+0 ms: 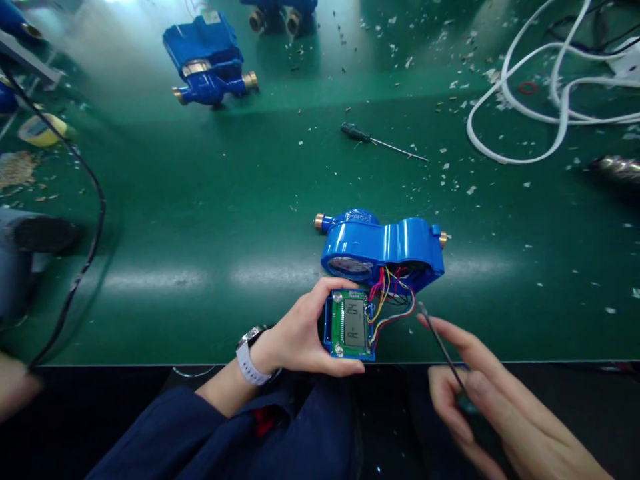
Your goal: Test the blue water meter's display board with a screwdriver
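My left hand (303,333) grips a small blue-framed circuit board (337,327) by its edges, thumb on one side and fingers on the other. An LCD display (355,323) on the board faces up and shows characters. Red, yellow, black and white wires (387,313) run from the board into the open underside of a blue water meter (385,243) with brass ends, which lies just beyond. My right hand (480,393) is closed around a screwdriver (445,350); its shaft points up and left, and its tip is near the wires but apart from the board.
Another screwdriver (357,133) lies mid-table. More blue meters (213,60) stand at the back. A white cable (563,113) loops at right, and a black cord (97,220) hangs at left near yellow tape (43,129). Another person's hand (17,387) is at the left edge.
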`<state>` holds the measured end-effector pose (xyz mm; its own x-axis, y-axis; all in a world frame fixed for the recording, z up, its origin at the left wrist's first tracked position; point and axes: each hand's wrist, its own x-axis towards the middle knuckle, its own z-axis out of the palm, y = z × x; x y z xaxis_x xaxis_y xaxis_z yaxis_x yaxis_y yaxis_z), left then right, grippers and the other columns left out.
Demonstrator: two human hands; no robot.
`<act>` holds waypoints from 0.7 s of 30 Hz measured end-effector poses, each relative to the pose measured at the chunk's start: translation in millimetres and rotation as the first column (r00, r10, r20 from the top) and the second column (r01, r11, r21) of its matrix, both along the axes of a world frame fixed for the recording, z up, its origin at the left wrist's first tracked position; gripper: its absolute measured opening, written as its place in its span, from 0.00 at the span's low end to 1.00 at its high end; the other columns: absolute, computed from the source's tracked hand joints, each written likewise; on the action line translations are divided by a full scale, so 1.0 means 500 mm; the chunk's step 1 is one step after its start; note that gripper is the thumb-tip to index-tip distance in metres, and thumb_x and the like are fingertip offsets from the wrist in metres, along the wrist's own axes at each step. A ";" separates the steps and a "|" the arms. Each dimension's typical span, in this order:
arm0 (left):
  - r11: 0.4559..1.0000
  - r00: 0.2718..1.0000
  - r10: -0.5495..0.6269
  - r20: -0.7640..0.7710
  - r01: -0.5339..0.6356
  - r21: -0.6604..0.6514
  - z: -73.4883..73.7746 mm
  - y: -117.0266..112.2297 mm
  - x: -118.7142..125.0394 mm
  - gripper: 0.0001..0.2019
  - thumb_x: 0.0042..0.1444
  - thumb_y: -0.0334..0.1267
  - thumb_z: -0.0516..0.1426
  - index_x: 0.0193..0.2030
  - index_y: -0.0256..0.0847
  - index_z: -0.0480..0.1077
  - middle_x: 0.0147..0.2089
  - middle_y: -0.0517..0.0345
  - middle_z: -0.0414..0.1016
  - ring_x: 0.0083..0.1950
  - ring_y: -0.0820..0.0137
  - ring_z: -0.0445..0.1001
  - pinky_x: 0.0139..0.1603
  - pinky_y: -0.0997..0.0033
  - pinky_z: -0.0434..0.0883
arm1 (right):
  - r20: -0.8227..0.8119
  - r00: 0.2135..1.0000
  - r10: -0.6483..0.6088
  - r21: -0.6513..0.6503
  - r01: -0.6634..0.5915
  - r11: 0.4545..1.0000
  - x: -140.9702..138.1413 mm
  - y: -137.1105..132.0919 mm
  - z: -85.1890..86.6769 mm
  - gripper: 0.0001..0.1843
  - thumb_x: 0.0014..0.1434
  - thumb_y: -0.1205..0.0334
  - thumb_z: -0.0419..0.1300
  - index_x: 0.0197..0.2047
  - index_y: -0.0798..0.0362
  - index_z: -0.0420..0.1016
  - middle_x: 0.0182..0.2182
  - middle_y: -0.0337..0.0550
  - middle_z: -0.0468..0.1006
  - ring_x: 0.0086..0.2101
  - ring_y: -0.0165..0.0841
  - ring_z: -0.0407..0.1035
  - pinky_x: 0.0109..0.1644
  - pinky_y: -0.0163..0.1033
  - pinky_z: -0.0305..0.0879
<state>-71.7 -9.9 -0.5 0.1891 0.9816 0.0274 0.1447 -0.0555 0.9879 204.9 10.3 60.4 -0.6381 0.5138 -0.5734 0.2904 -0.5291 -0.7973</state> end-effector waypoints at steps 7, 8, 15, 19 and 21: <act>0.999 0.994 0.013 -0.110 -0.009 0.035 -0.012 0.003 0.007 0.41 0.43 0.50 0.70 0.60 0.38 0.59 0.55 0.42 0.72 0.53 0.56 0.77 0.53 0.55 0.76 | 0.407 0.899 0.162 0.811 -0.437 0.388 -0.043 0.091 0.032 0.19 0.72 0.69 0.45 0.63 0.44 0.60 0.42 0.41 0.76 0.37 0.33 0.76 0.38 0.31 0.75; 0.999 0.993 0.020 -0.120 -0.013 0.053 -0.014 0.003 0.009 0.42 0.43 0.50 0.70 0.61 0.37 0.58 0.55 0.41 0.72 0.54 0.56 0.76 0.54 0.55 0.76 | 0.428 0.880 0.205 0.820 -0.473 0.321 -0.048 0.100 0.033 0.23 0.70 0.72 0.44 0.64 0.45 0.60 0.41 0.40 0.77 0.37 0.33 0.76 0.37 0.32 0.76; 0.986 0.984 0.065 -0.167 -0.037 0.164 -0.019 -0.002 0.011 0.41 0.44 0.49 0.70 0.61 0.38 0.59 0.54 0.44 0.72 0.52 0.59 0.77 0.53 0.58 0.76 | 0.505 0.808 0.305 0.813 -0.564 0.147 -0.052 0.128 0.044 0.30 0.61 0.78 0.43 0.64 0.52 0.61 0.41 0.40 0.78 0.32 0.33 0.76 0.27 0.36 0.73; 0.981 0.982 0.066 -0.177 -0.032 0.191 -0.019 -0.001 0.012 0.41 0.45 0.48 0.70 0.62 0.38 0.58 0.54 0.44 0.72 0.51 0.59 0.77 0.52 0.59 0.77 | 0.521 0.799 0.299 0.826 -0.560 0.057 -0.063 0.136 0.050 0.30 0.59 0.79 0.43 0.62 0.53 0.64 0.40 0.38 0.78 0.30 0.31 0.77 0.24 0.35 0.70; 0.977 0.981 0.066 -0.184 -0.025 0.213 -0.018 0.000 0.013 0.41 0.46 0.47 0.70 0.62 0.38 0.58 0.54 0.45 0.72 0.52 0.59 0.77 0.52 0.60 0.77 | 0.533 0.807 0.255 0.829 -0.558 0.032 -0.067 0.137 0.049 0.31 0.57 0.78 0.43 0.60 0.52 0.66 0.40 0.37 0.79 0.30 0.30 0.77 0.23 0.35 0.69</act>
